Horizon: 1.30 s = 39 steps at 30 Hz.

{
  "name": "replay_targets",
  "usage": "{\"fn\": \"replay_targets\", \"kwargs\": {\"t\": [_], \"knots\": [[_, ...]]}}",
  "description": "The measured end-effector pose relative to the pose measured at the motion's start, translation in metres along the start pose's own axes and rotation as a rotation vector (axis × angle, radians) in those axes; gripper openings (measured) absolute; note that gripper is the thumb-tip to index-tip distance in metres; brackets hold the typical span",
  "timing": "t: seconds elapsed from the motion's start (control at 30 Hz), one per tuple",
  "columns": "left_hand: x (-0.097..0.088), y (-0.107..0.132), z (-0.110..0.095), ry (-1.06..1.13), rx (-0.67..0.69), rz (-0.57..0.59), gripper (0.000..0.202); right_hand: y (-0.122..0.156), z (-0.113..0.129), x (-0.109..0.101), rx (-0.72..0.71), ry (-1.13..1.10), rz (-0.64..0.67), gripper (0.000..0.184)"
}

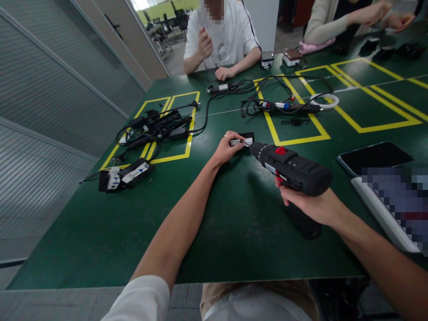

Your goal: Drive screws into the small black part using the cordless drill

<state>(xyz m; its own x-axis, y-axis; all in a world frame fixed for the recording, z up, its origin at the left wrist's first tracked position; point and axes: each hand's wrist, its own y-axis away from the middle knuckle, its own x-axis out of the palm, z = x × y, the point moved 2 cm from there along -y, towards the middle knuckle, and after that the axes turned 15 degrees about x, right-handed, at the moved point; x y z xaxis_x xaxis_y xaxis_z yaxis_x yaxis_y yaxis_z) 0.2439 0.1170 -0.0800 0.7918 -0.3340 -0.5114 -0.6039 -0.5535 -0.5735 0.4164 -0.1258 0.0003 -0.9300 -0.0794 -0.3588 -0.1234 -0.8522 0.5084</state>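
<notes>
My right hand point(297, 200) is wrapped round the grip of a black cordless drill point(290, 167) with a red switch on top. The drill points left and away, its bit tip meeting a small silver-and-black part point(248, 141) on the green table. My left hand point(229, 146) grips this part from the left, fingers closed over its side. What kind of part it is, I cannot make out. Just behind it lies a flat black piece point(247, 135), partly hidden by my fingers and the part.
Left, a tangle of black cables and devices point(163, 125) lies on yellow tape, beside a labelled black piece point(127, 176). Electric screwdrivers point(287, 107) with cords lie ahead. A phone point(374, 158) and white-edged device point(384, 214) are at right. Two people sit opposite.
</notes>
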Motion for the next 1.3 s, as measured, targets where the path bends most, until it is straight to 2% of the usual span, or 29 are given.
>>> {"fn": "replay_targets", "kwargs": {"t": [0.53,1.17,1.3], "knots": [[0.0008,0.0008,0.0033,0.027,0.014,-0.013,0.017,-0.0009,0.0011,-0.0004,-0.072,0.018,-0.012,0.008],[0.0005,0.0008,0.0044,0.022,0.005,-0.005,0.017,-0.0008,-0.0016,-0.0006,-0.039,0.017,-0.021,0.011],[0.001,0.0007,0.0041,0.022,0.006,-0.017,0.016,-0.0026,-0.0021,-0.0001,-0.07,0.0,-0.016,0.009]]}}
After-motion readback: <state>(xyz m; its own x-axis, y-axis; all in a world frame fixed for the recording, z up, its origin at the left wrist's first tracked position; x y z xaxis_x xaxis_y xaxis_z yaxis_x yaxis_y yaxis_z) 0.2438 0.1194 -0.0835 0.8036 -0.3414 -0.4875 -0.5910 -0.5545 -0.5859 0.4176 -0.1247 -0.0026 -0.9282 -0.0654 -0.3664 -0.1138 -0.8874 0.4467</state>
